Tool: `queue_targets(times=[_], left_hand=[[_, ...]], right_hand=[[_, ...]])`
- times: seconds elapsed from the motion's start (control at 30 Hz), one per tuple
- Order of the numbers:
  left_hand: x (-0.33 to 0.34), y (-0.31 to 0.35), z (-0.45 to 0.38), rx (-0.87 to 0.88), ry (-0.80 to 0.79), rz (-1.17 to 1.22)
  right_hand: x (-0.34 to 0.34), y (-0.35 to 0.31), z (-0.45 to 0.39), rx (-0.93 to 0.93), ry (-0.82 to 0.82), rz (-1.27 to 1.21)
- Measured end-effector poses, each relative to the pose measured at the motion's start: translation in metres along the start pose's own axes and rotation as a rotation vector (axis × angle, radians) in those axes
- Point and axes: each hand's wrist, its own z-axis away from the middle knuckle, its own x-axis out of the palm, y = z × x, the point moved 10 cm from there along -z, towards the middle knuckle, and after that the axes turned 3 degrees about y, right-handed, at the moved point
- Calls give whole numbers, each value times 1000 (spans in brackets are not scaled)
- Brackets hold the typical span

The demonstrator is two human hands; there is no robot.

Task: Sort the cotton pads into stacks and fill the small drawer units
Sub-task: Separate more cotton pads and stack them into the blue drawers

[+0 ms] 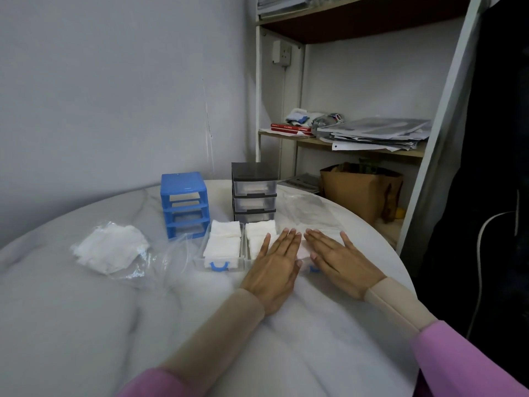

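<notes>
Cotton pads are seen stacked in two clear drawers pulled from the blue drawer unit, one pressed by the flat left hand and right hand, while a bagged pile is judged left unsorted.

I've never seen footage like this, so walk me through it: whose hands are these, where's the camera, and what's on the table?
There is no machine here. One camera worn on a person's head looks down at their own hands. The left hand and right hand lie flat with straight fingers over clear drawers; neither grips anything. A drawer with a blue handle beside them holds stacked white cotton pads. Behind stand an emptied blue drawer frame and a black drawer unit. A plastic bag of loose pads lies to the left on the white table.
</notes>
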Motion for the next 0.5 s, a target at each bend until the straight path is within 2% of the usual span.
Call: queue_targets(times=[0.13,0.5], left_hand=[[-31,-20,13,-46,97,177],[-93,-115,70,-227,260,243]], right_hand=[[-16,-32,-5,-81,88,-32],[-13,-145,-30,-285,131,-193]])
